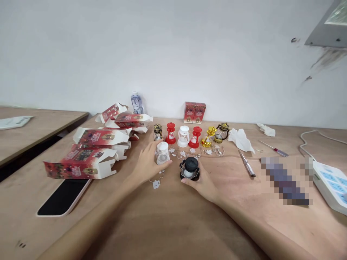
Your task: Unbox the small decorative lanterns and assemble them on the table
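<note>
My left hand [148,163] curls round a small white toy lantern [163,153] standing on the wooden table [168,216]. Just to its right, my right hand [204,184] cups a small black lantern [190,168] from below and the side. Behind them a row of several miniature lanterns stands: a dark one [157,132], a red one [170,133], a white one [183,136], another red one [195,137], a gold one [208,137] and a brown one [221,132]. Small wire handles and white tags [156,183] lie scattered between the row and my hands.
Several opened red-and-white cartons [92,150] are piled at the left, with a dark phone [64,196] in front. Two upright red boxes [194,112] and a water bottle [136,103] stand by the wall. Tissue [240,139], screwdrivers [247,164] and a white power strip [330,186] lie right.
</note>
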`<state>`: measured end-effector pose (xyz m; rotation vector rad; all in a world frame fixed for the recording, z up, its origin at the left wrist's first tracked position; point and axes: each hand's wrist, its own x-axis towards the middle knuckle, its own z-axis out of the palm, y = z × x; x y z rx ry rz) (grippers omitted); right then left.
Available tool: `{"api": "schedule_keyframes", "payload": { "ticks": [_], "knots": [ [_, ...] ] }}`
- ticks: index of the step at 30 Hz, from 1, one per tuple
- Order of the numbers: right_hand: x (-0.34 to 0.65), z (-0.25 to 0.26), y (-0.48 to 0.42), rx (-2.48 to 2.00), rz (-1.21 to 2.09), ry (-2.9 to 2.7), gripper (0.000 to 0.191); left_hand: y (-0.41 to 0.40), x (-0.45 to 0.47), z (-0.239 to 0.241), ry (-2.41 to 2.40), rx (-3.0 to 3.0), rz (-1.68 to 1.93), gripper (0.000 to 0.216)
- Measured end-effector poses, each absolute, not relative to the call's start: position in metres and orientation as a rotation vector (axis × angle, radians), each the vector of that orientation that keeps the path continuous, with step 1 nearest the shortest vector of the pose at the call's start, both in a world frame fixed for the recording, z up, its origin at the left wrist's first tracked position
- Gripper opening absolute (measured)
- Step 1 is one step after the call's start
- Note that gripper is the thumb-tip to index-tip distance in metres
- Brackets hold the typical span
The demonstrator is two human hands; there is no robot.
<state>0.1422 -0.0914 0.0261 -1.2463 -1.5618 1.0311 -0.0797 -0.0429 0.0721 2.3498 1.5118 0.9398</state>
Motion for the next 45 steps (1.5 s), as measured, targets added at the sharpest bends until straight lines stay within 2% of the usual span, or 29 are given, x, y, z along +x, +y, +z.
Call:
{"api": "schedule_keyframes", "payload": {
  "ticks": [4, 9, 15, 19, 22, 28, 31, 34, 39, 42, 45],
  "knots": [
    [0.141, 0.029, -0.091, -1.220, 0.977, -1.604, 0.048, -0.036, -0.076, 0.068, 1.558, 2.277, 0.969, 0.049],
    [0.143, 0.027, -0.091, -1.209, 0.988, -1.484, 0.045, -0.040, -0.089, 0.068, 1.683, 2.300, 1.011, 0.040],
    [0.140, 0.027, -0.089, -1.126, 1.147, -1.180, 0.049, -0.034, -0.108, 0.063, 1.744, 2.305, 1.131, 0.041],
    [0.134, 0.028, -0.085, -1.042, 1.227, -1.088, 0.055, -0.043, -0.105, 0.062, 1.742, 2.461, 1.477, 0.055],
    [0.130, 0.027, -0.082, -0.958, 1.270, -1.110, 0.049, -0.064, -0.091, 0.063, 1.504, 2.578, 1.666, 0.056],
    [0.128, 0.027, -0.082, -0.792, 1.444, -1.454, 0.051, -0.094, -0.067, 0.063, 1.089, 2.322, 1.308, 0.059],
    [0.128, 0.026, -0.084, -0.808, 1.493, -1.515, 0.060, -0.092, -0.067, 0.061, 1.126, 2.052, 1.086, 0.039],
    [0.127, 0.023, -0.083, -0.853, 1.489, -1.322, 0.064, -0.090, -0.068, 0.055, 1.157, 1.733, 1.045, 0.026],
    [0.125, 0.017, -0.077, -0.780, 1.398, -0.999, 0.049, -0.094, -0.061, 0.045, 1.093, 1.228, 1.062, 0.033],
    [0.126, 0.015, -0.077, -0.686, 1.314, -1.028, 0.038, -0.094, -0.058, 0.043, 1.050, 0.971, 1.101, 0.039],
    [0.127, 0.015, -0.082, -0.673, 1.198, -1.156, 0.039, -0.092, -0.060, 0.043, 1.038, 0.881, 1.155, 0.039]
  ]
}}
